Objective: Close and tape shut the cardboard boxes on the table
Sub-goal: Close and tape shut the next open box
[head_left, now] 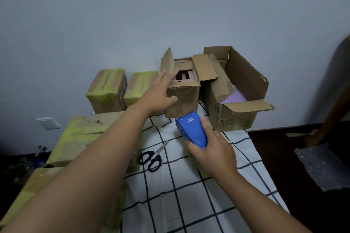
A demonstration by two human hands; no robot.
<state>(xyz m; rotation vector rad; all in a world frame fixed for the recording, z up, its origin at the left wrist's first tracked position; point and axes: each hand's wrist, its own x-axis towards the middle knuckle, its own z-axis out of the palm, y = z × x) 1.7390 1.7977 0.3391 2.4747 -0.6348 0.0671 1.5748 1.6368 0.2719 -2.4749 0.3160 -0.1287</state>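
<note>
Your left hand reaches to the small open box at the back of the table, with the fingers spread and almost straight; the thumb lies on the front wall and the fingertips are at the upright left flap, but it does not grip anything. Your right hand holds the blue tape dispenser from behind, the fingers wrapped around its body, and keeps it low, just in front of this box. The small box stands between 2 taped boxes on its left and 1 larger open box on its right, which touches it or nearly touches it. Inside the small box you can see a pink flat thing, and in the larger box a purple thing. I think the small box is light and can slide on the checked cloth when you push the flaps, so it is better to press 1 flap down near its fold and to hold the wall with the thumb. The cardboard looks used and soft at the edges, and the flaps of the larger box are torn, so they can bend or tear more if you pull them at the corners. Black scissors lie on the cloth near your right wrist.
</note>
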